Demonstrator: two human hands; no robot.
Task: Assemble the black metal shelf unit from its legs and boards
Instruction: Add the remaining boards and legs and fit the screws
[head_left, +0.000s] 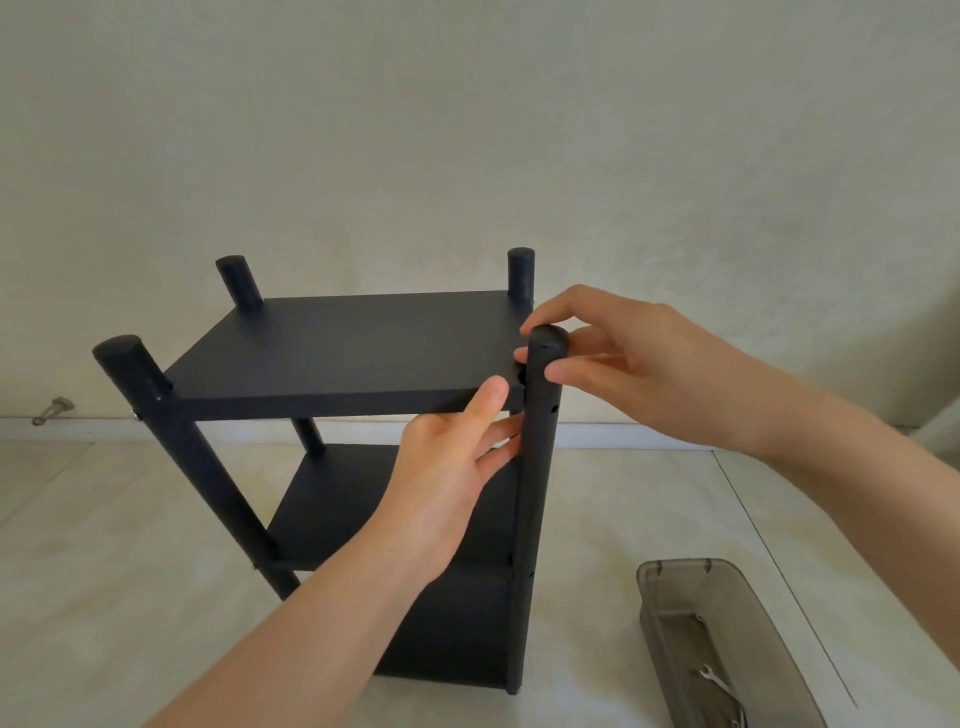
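The black shelf unit (363, 441) stands upright on the pale floor (130, 571), close to the wall (467, 130), right in front of you. Its top board (343, 353) sits between four legs, with a middle board (395, 509) and a bottom board (452, 634) below it. Your right hand (639, 374) grasps the top of the front right leg (535, 493): your thumb lies on its near side just under the cap, and your fingertips (530, 328) curl over from the far side, so the leg is pinched between them. Your left hand (452, 483) is relaxed and grips nothing; its thumb presses on the front edge of the top board near that same corner, and its fingers reach nearly straight under the board, up to the leg. On the floor to your right lies a grey plastic tray (675, 566) with a small spanner (714, 680) in it, well apart from the shelf unit.
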